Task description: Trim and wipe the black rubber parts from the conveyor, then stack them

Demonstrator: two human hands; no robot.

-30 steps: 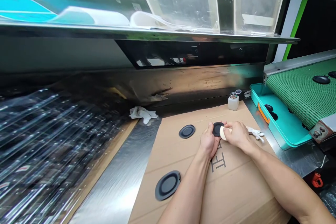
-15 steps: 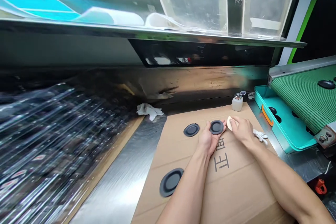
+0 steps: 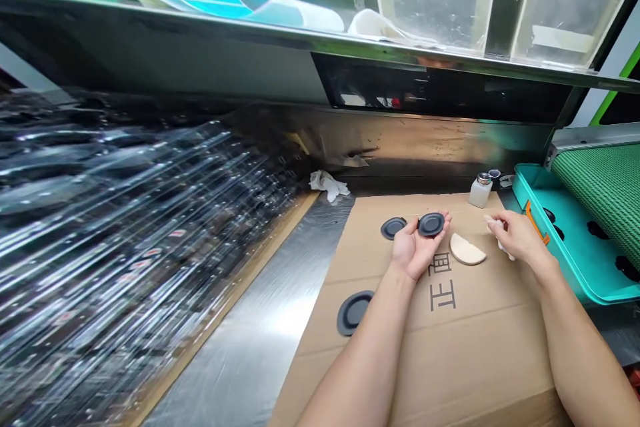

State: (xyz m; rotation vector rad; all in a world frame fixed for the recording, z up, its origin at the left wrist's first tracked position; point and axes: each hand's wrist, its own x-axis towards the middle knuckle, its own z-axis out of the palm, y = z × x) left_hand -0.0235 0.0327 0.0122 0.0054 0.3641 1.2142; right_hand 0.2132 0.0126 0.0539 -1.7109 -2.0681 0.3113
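My left hand (image 3: 413,250) holds a dark grey oval disc (image 3: 431,224) with a raised rim, its palm turned up and fingers under the piece. My right hand (image 3: 517,237) is closed on a crumpled white cloth (image 3: 506,250), partly hidden by the fingers. Between the hands a cream half-round pad (image 3: 467,250) lies on the cardboard sheet (image 3: 480,347). A second dark oval disc (image 3: 393,228) rests just left of my left hand. Nearer to me, a larger dark disc (image 3: 354,312) is partly covered by my left forearm.
A small metal-capped bottle (image 3: 480,191) stands at the cardboard's back edge. To the right, a teal tray (image 3: 575,273) with black pieces sits under a green conveyor belt (image 3: 605,177). Stacked clear plastic trays (image 3: 150,240) fill the left. A white rag (image 3: 329,185) lies behind.
My right hand has let go of the cream pad, moved right and taken hold of the white cloth. The left hand still holds the disc. The view has shifted left.
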